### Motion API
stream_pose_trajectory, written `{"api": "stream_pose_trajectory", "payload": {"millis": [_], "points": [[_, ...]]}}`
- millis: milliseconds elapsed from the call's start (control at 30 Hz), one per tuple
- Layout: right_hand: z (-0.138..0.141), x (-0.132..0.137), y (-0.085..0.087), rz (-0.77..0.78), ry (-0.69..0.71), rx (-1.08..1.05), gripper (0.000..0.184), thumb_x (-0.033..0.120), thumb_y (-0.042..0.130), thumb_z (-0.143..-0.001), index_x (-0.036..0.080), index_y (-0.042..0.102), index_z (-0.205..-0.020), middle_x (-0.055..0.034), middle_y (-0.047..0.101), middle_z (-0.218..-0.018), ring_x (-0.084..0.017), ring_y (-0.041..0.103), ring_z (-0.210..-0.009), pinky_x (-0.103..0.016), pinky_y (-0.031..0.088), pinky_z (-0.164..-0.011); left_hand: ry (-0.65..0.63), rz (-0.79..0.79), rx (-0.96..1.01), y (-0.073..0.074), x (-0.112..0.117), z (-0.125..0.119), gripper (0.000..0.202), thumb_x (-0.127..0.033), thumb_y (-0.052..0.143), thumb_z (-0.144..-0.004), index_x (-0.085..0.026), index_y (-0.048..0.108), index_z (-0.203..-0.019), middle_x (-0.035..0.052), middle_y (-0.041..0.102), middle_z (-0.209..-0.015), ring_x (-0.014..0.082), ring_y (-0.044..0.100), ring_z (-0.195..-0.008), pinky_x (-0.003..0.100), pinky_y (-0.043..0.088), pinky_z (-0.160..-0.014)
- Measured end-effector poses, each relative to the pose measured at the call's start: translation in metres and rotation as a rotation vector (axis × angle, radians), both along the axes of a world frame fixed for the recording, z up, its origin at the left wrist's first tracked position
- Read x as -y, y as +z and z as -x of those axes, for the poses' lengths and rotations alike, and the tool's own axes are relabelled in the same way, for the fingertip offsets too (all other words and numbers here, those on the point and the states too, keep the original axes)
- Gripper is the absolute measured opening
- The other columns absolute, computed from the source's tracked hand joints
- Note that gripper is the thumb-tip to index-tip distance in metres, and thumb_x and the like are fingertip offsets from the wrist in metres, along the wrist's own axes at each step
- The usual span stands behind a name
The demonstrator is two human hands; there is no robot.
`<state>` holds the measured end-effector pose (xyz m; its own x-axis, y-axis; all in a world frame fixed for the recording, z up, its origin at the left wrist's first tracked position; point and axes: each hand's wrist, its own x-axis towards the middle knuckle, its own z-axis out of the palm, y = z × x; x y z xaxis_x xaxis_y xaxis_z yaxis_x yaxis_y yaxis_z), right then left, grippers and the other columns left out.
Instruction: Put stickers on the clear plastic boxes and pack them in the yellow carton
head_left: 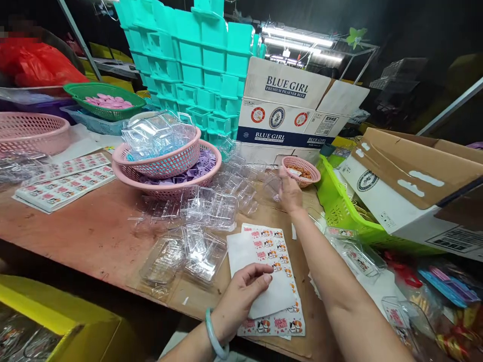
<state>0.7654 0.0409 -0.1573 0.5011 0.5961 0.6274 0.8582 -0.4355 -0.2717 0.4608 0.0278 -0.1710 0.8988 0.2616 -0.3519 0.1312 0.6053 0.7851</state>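
My left hand, with a pale green bangle at the wrist, hovers over the lower part of a sticker sheet. Its thumb and index finger are bent toward each other with a small gap, and nothing shows between them. Printed cartoon cats and red lettering cover the sheet; a blank white backing paper lies across it. Farther forward, my right hand is at a clear plastic case, fingers closed at its edge and partly hidden. More clear plastic cases are heaped to its left.
Pink baskets hold clear and purple parts. A small pink basket has brown pieces. Behind stand teal crates and a beer carton. A green basket borders the right side. More sticker sheets lie left.
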Motion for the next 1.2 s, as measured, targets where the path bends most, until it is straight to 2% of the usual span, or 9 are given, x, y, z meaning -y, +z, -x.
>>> {"api": "stream_pose_trajectory", "payload": {"millis": [100, 200, 300, 433, 600, 833, 933, 1033, 1200], "points": [[0.036, 0.039, -0.006, -0.392, -0.109, -0.235, 0.054, 0.015, 0.05, -0.081, 0.018, 0.037, -0.133, -0.003, 0.06, -0.088, -0.017, 0.057, -0.072, -0.032, 0.051, -0.07, 0.076, 0.048, 0.085, 0.002, 0.0, -0.018, 0.048, -0.044, 0.074, -0.074, -0.02, 0.066, -0.114, 0.0113, 0.062, -0.125, 0.0236, 0.055, -0.116, 0.031, 0.043, -0.096], [0.096, 0.07, -0.024, -0.681, -0.087, -0.549, 0.034, 0.024, 0.061, -0.079, 0.022, 0.041, -0.106, 0.0028, 0.057, -0.082, -0.012, 0.058, -0.069, -0.024, 0.051, -0.064, 0.219, 0.145, 0.158, 0.005, 0.002, -0.038, 0.059, -0.045, 0.069, -0.079, -0.032, 0.051, -0.134, 0.0073, 0.041, -0.148, 0.0229, 0.042, -0.133, 0.031, 0.039, -0.103], [0.153, 0.092, -0.042, -0.712, -0.027, -0.743, 0.032, 0.026, 0.065, -0.079, 0.025, 0.036, -0.092, 0.0029, 0.057, -0.083, -0.011, 0.061, -0.074, -0.024, 0.053, -0.069, 0.26, 0.257, 0.177, 0.005, 0.002, -0.046, 0.067, -0.044, 0.068, -0.08, -0.039, 0.039, -0.14, 0.0063, 0.045, -0.141, 0.0194, 0.056, -0.117, 0.031, 0.046, -0.096], [0.189, 0.116, -0.051, -0.607, 0.038, -0.805, 0.041, 0.026, 0.068, -0.078, 0.025, 0.037, -0.105, -0.0026, 0.058, -0.1, -0.015, 0.063, -0.09, -0.03, 0.056, -0.076, 0.287, 0.182, 0.104, -0.001, 0.0, -0.034, 0.076, -0.038, 0.075, -0.074, -0.032, 0.039, -0.14, 0.007, 0.057, -0.117, 0.0142, 0.061, -0.092, 0.03, 0.049, -0.088], [0.189, 0.133, -0.053, -0.397, 0.068, -0.599, 0.085, 0.019, 0.062, -0.081, 0.03, 0.009, -0.147, -0.0107, 0.051, -0.128, -0.018, 0.059, -0.104, -0.037, 0.055, -0.085, 0.331, -0.184, 0.054, -0.007, 0.0, -0.015, 0.095, -0.035, 0.083, -0.064, -0.028, 0.033, -0.144, 0.0122, 0.047, -0.131, 0.0213, 0.053, -0.114, 0.032, 0.042, -0.098], [0.194, 0.14, -0.05, -0.434, 0.109, -0.51, 0.075, 0.017, 0.048, -0.09, 0.032, 0.006, -0.15, -0.0065, 0.059, -0.11, -0.016, 0.062, -0.099, -0.034, 0.055, -0.083, 0.146, 0.025, -0.005, -0.001, -0.001, -0.015, 0.07, -0.044, 0.072, -0.076, -0.024, 0.041, -0.136, 0.0114, 0.057, -0.123, 0.0203, 0.059, -0.105, 0.029, 0.047, -0.08], [0.191, 0.142, -0.046, -0.378, 0.074, -0.493, 0.072, 0.017, 0.044, -0.091, 0.031, 0.006, -0.151, -0.0068, 0.061, -0.109, -0.017, 0.062, -0.098, -0.035, 0.054, -0.085, 0.253, -0.036, 0.017, 0.002, -0.005, -0.017, 0.06, -0.04, 0.078, -0.07, -0.023, 0.052, -0.121, 0.0078, 0.06, -0.116, 0.0186, 0.059, -0.103, 0.026, 0.047, -0.078], [0.17, 0.145, -0.049, -0.328, -0.087, -0.486, 0.075, 0.017, 0.043, -0.089, 0.025, 0.003, -0.152, -0.0088, 0.063, -0.107, -0.019, 0.064, -0.095, -0.04, 0.052, -0.088, 0.417, -0.094, 0.062, 0.004, -0.008, -0.014, 0.054, -0.038, 0.077, -0.07, -0.025, 0.053, -0.116, 0.004, 0.058, -0.116, 0.0165, 0.058, -0.104, 0.027, 0.048, -0.084], [0.125, 0.156, -0.041, -0.121, -0.082, -0.771, 0.092, 0.023, 0.061, -0.079, 0.019, 0.004, -0.15, -0.0163, 0.056, -0.127, -0.026, 0.057, -0.116, -0.052, 0.039, -0.104, 0.288, 0.092, 0.082, 0.009, -0.009, -0.001, 0.048, -0.034, 0.072, -0.075, -0.023, 0.052, -0.117, 0.0042, 0.061, -0.105, 0.0149, 0.064, -0.088, 0.031, 0.05, -0.085]]}}
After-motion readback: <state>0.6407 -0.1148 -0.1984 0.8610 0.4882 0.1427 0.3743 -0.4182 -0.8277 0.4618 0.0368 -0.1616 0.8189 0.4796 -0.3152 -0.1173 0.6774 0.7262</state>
